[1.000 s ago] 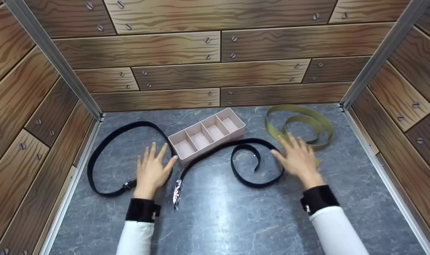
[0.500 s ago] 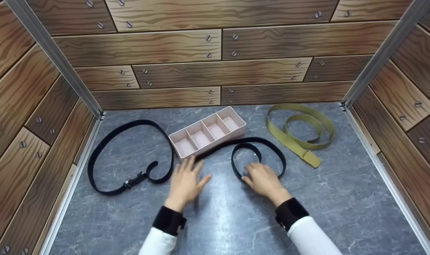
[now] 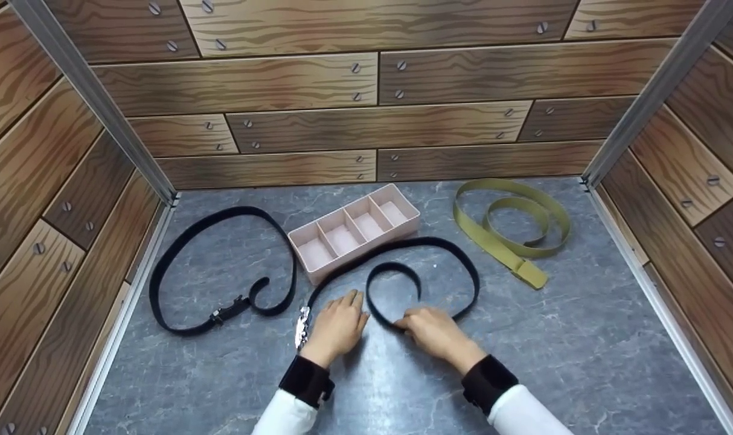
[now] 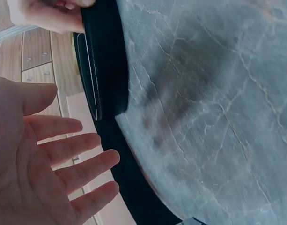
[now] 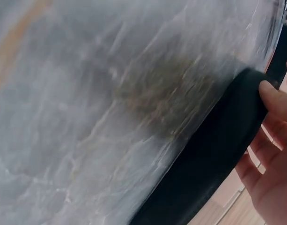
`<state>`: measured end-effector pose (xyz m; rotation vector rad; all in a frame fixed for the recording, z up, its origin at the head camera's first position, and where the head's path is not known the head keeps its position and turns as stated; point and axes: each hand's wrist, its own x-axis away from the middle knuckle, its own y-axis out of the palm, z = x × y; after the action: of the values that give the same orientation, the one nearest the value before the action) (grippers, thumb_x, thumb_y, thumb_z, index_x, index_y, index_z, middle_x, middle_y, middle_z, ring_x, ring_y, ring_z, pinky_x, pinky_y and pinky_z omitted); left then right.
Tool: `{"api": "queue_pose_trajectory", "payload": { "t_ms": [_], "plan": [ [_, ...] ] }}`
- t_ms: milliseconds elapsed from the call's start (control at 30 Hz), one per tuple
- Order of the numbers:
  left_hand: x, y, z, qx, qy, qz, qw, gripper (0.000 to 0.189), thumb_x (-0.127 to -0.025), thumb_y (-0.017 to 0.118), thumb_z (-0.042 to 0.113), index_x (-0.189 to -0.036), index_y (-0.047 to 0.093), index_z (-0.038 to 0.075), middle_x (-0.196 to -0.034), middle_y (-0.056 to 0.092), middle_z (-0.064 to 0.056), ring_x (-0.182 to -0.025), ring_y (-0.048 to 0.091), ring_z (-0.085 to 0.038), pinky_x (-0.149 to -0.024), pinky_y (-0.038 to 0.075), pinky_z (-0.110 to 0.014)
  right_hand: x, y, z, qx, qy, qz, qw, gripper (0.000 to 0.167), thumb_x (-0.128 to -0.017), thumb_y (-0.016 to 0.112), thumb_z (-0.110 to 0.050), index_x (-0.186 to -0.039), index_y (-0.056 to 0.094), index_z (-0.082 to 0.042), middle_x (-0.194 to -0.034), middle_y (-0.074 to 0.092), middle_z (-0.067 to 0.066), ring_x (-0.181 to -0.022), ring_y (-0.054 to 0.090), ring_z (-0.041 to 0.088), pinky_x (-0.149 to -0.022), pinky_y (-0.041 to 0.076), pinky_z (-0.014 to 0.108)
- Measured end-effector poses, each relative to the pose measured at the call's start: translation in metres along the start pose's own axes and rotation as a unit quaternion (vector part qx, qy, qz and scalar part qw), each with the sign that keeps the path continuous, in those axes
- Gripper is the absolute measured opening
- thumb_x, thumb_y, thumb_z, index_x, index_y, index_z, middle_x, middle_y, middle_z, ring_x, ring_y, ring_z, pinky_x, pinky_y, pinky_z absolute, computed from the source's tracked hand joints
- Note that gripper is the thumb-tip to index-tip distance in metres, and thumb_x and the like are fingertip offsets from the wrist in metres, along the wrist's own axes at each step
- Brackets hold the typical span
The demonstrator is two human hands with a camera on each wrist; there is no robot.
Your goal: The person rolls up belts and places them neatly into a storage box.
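Note:
A black belt (image 3: pixel 476 279) stands on its edge in a curl, its silver buckle (image 3: pixel 302 328) at the left end. My right hand (image 3: pixel 433 331) pinches the near side of the curl. In the right wrist view the thumb lies on one face of the belt (image 5: pixel 204 159), the fingers behind it. My left hand (image 3: pixel 340 326) hovers between the buckle and the curl, holding nothing. Its fingers are extended and spread beside the belt (image 4: pixel 106 61) in the left wrist view; whether they touch it I cannot tell.
A pale pink tray (image 3: pixel 342 260) with several compartments stands behind the belt. Another black belt (image 3: pixel 155 284) forms a loop at the left. An olive belt (image 3: pixel 493 241) lies curled at the back right. Wood-patterned walls (image 3: pixel 306 169) enclose the grey marbled surface (image 3: pixel 161 386).
Both hands have come inward and toward the person. The right hand has taken hold of the middle belt and drawn its curl nearer and leftward. The tray and other belts have stayed put.

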<state>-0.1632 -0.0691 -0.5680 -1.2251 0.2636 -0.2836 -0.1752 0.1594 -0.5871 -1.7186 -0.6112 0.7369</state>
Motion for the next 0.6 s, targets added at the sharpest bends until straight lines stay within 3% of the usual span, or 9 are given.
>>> {"api": "queue_pose_trajectory", "payload": {
  "t_ms": [167, 267, 433, 533, 600],
  "plan": [
    [-0.010, 0.003, -0.004, 0.027, -0.045, -0.007, 0.9986, 0.060, -0.097, 0.059, 0.034, -0.143, 0.044, -0.001, -0.140, 0.049, -0.023, -0.119, 0.055, -0.042, -0.098, 0.042, -0.054, 0.005, -0.001, -0.010, -0.024, -0.028, -0.025, 0.9990, 0.029, -0.077, 0.076, -0.002, -0.100, 0.078, -0.019, -0.082, 0.065, -0.002, -0.070, 0.064, 0.016, -0.060, 0.053, 0.031],
    [-0.016, 0.005, -0.008, 0.031, -0.063, -0.004, 0.9975, 0.061, -0.093, 0.064, 0.031, -0.143, 0.044, 0.002, -0.135, 0.052, -0.022, -0.109, 0.060, -0.043, -0.090, 0.047, -0.055, 0.007, -0.001, -0.015, -0.043, -0.046, -0.032, 0.9975, 0.030, -0.078, 0.076, -0.003, -0.101, 0.078, -0.021, -0.085, 0.068, -0.005, -0.074, 0.065, 0.012, -0.065, 0.053, 0.028],
    [-0.018, 0.008, -0.014, -0.003, -0.057, 0.007, 0.9984, 0.042, -0.089, 0.064, 0.011, -0.131, 0.060, 0.012, -0.111, 0.062, -0.019, -0.090, 0.065, -0.041, -0.072, 0.052, -0.054, 0.011, -0.003, -0.013, -0.054, -0.072, -0.026, 0.9956, 0.026, -0.080, 0.073, -0.004, -0.098, 0.079, -0.022, -0.086, 0.069, -0.007, -0.077, 0.065, 0.011, -0.069, 0.052, 0.027],
    [-0.016, 0.009, -0.017, -0.021, -0.046, 0.008, 0.9987, 0.036, -0.084, 0.063, 0.003, -0.118, 0.066, 0.015, -0.100, 0.064, -0.017, -0.085, 0.066, -0.040, -0.065, 0.053, -0.052, 0.015, -0.007, -0.005, -0.058, -0.063, -0.020, 0.9961, 0.027, -0.079, 0.073, -0.001, -0.096, 0.079, -0.021, -0.085, 0.069, -0.007, -0.077, 0.065, 0.013, -0.069, 0.053, 0.030],
    [-0.014, 0.009, -0.019, -0.011, -0.041, 0.008, 0.9991, 0.033, -0.082, 0.063, 0.001, -0.113, 0.066, 0.011, -0.096, 0.065, -0.018, -0.084, 0.066, -0.041, -0.065, 0.053, -0.052, 0.019, -0.011, 0.003, -0.055, -0.043, -0.015, 0.9975, 0.026, -0.078, 0.074, 0.000, -0.095, 0.079, -0.019, -0.086, 0.070, -0.005, -0.078, 0.066, 0.014, -0.071, 0.053, 0.032]
  ]
}}
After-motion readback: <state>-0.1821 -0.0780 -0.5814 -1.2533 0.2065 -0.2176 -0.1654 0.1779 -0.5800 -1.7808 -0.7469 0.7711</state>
